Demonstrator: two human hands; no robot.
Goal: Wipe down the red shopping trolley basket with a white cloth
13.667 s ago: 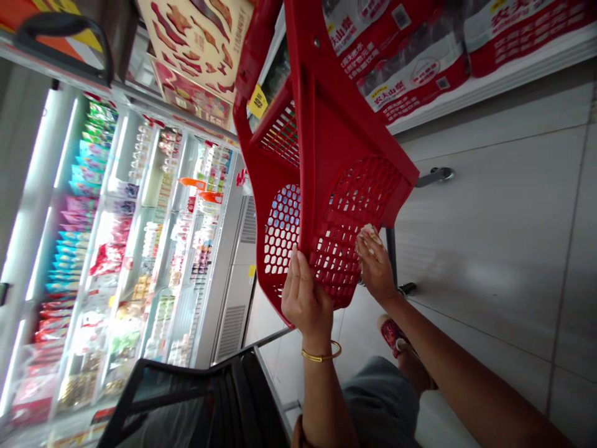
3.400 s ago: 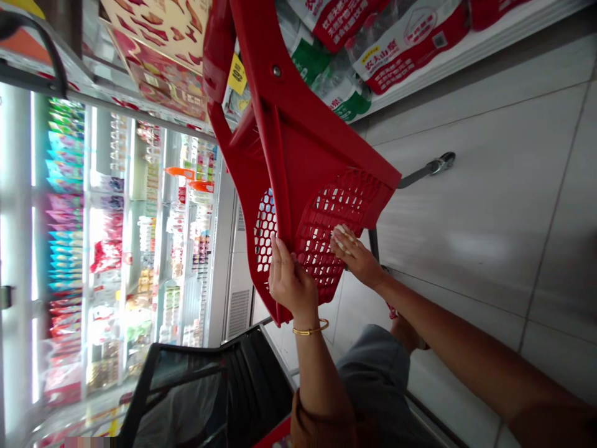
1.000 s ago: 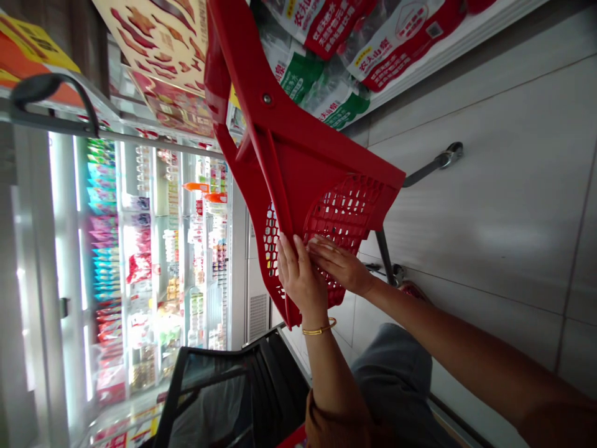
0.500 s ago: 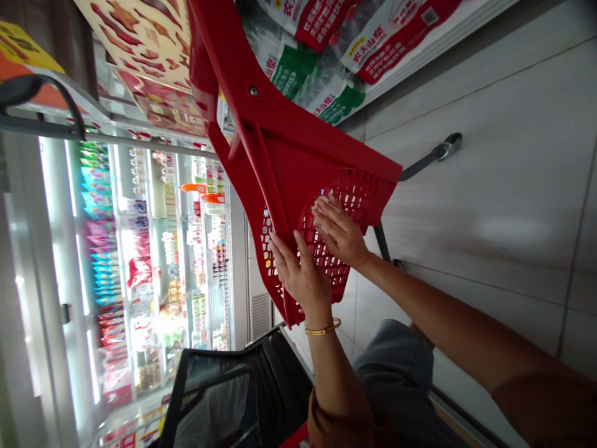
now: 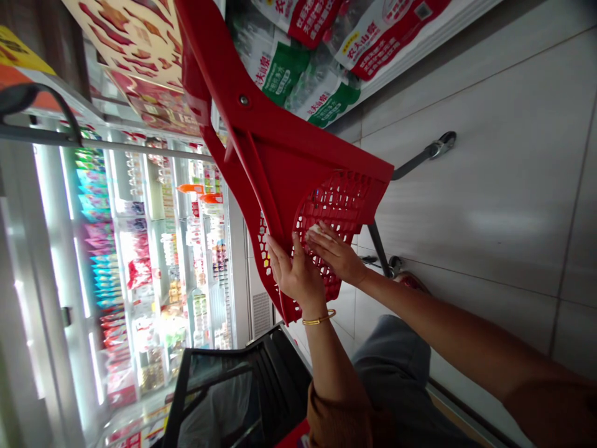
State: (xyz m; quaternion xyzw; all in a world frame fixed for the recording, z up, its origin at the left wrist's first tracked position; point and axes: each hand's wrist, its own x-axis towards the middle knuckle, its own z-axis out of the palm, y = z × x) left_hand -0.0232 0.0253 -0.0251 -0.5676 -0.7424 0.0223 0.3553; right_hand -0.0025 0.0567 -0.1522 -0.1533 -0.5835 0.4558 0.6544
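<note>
while left hand point(image 5: 301, 277) rests, right hand point(image 5: 338, 255) sits closer

White light strips point(image 5: 96, 367) at left; lit shelves point(image 5: 153, 255) partly overexposed, packets point(image 5: 106, 274) there blurred. Floor point(image 5: 471, 224) dimmer, faint glare. Lower right corner dark. Edges stretched.

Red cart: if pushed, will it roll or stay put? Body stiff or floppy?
The red cart likely rolls readily, as its grey legs appear to end in casters. The body is probably fairly stiff: the solid panel looks like moulded plastic. The mesh may flex slightly under pressure, being full of holes.
</note>
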